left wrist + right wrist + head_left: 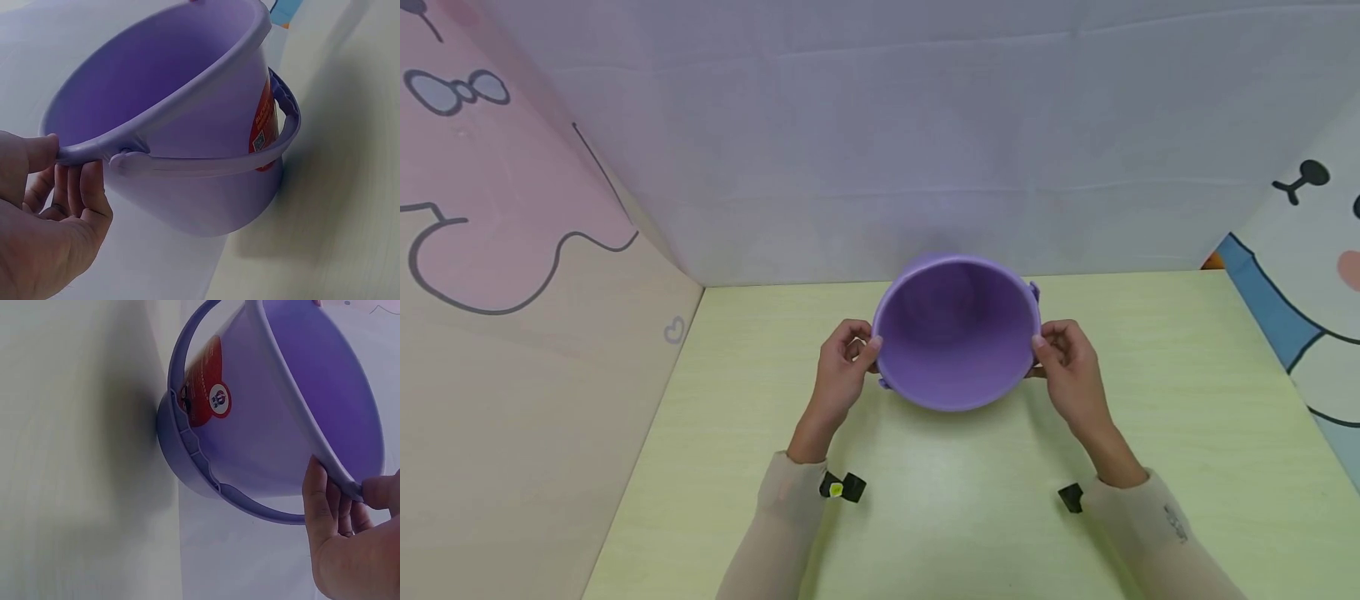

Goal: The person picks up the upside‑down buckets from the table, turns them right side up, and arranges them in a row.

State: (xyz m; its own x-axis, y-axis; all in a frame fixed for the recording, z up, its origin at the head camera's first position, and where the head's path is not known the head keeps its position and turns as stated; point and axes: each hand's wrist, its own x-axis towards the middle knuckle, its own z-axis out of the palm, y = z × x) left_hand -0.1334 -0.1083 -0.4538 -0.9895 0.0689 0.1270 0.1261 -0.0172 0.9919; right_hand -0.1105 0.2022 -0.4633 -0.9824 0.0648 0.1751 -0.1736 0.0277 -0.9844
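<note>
A purple plastic bucket (955,333) is tilted with its mouth toward me, near the back of the table; I see nothing inside it. My left hand (842,362) pinches its rim on the left, thumb over the edge and fingers beneath. On the opposite side my right hand (1072,371) pinches the rim the same way. In the left wrist view the bucket's handle (206,164) hangs down around the front of the wall. A red label (206,387) on the outer wall shows in the right wrist view.
The pale yellow-green table (940,500) lies under the bucket. A whitish cloth wall (880,150) rises right behind it. Cartoon-printed panels stand at the left (512,375) and right (1300,275).
</note>
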